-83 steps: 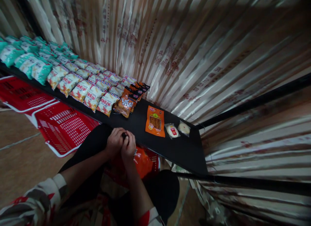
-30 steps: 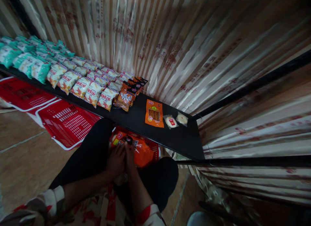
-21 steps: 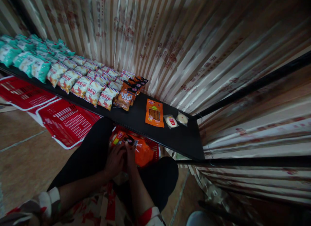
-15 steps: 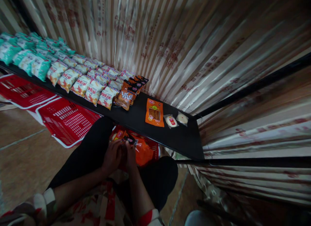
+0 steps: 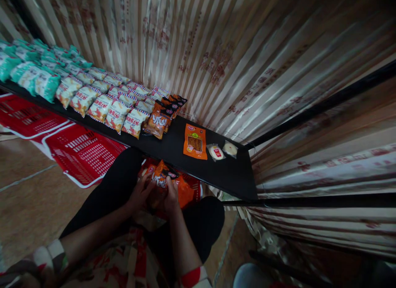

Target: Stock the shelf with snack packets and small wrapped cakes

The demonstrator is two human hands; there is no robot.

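Head view: small orange-and-black plastic snack bag [image 5: 160,177] sat upright between the hands, near the flat black shelf's [image 5: 222,176] front edge. Left hand [image 5: 141,194] gripped its left side, right hand [image 5: 171,196] its right, thumb on front. Forearms reached forward between dark-trousered knees [image 5: 210,222].

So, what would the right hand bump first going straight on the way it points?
The right hand, past the orange packet it holds, would probably meet the black shelf at its near edge; depth is unclear; it might pass underneath.
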